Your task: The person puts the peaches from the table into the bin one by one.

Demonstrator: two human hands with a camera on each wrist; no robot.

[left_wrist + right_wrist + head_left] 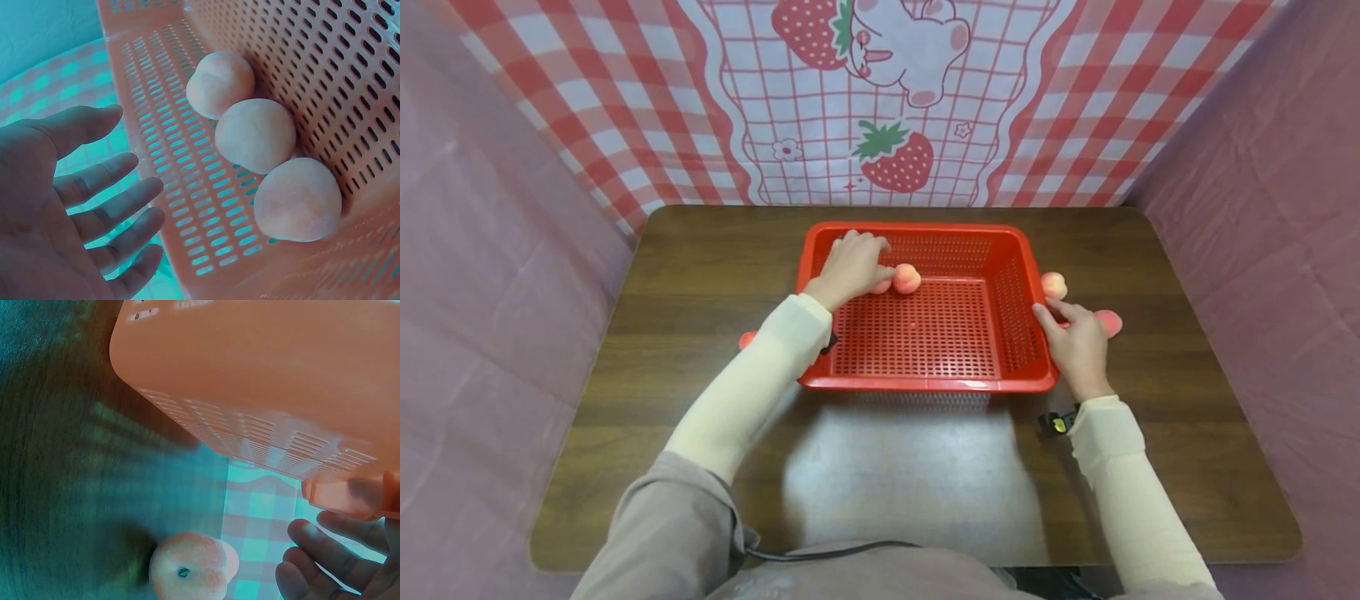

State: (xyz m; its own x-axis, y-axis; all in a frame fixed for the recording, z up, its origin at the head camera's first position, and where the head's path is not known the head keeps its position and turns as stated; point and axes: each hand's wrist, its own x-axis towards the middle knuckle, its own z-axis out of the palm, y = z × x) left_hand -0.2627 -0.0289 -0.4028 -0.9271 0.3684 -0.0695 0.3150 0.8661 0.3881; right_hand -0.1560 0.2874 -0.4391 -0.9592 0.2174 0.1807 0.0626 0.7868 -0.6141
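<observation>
A red perforated plastic basket [917, 386] stands on the table. My left hand [852, 265] is over its left part, fingers loosely spread and holding nothing. Beside it a peach [907, 279] lies in the basket, with another partly hidden by the hand. The left wrist view shows three in a row along the basket wall: a far peach [220, 85], a middle peach [255, 135] and a near peach [298, 199]. My right hand [1081, 346] holds the basket's right rim, thumb on top and fingers outside below it.
Outside the basket on the right lie a pale peach [1054, 286] and a redder peach [1108, 322], close to my right hand. A red fruit [747, 340] shows left of the basket, partly behind my left sleeve. A checked cloth [647, 100] hangs behind the wooden table [700, 250].
</observation>
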